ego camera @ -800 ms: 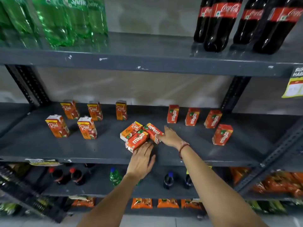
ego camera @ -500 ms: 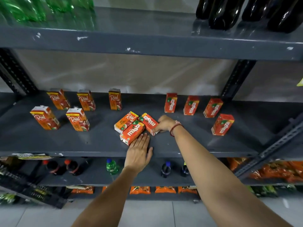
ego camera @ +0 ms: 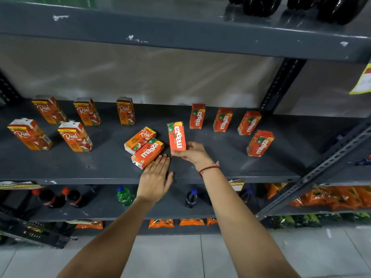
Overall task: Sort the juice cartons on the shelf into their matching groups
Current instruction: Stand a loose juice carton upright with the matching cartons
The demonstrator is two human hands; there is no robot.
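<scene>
On the grey middle shelf (ego camera: 100, 167), several Real cartons (ego camera: 75, 136) stand upright at the left and several Maaza cartons (ego camera: 222, 119) stand at the right. In the middle lie a Real carton (ego camera: 140, 139) and a Maaza carton (ego camera: 147, 153), flat and touching. My right hand (ego camera: 192, 154) grips the bottom end of another Maaza carton (ego camera: 176, 138), held upright just above the shelf. Flat and open, my left hand (ego camera: 155, 177) rests at the shelf's front edge, its fingertips close to the lying Maaza carton.
The shelf above (ego camera: 180, 31) carries dark cola bottles (ego camera: 261, 6) at the right. A slanted upright post (ego camera: 313, 171) borders the right side. Below are small bottles (ego camera: 123, 195) and orange snack packs (ego camera: 331, 197). A yellow price tag (ego camera: 361, 81) hangs at the far right.
My right hand has picked one Maaza carton out of the middle pile and raised it upright. My left hand stayed near the lying cartons. The camera tilted down.
</scene>
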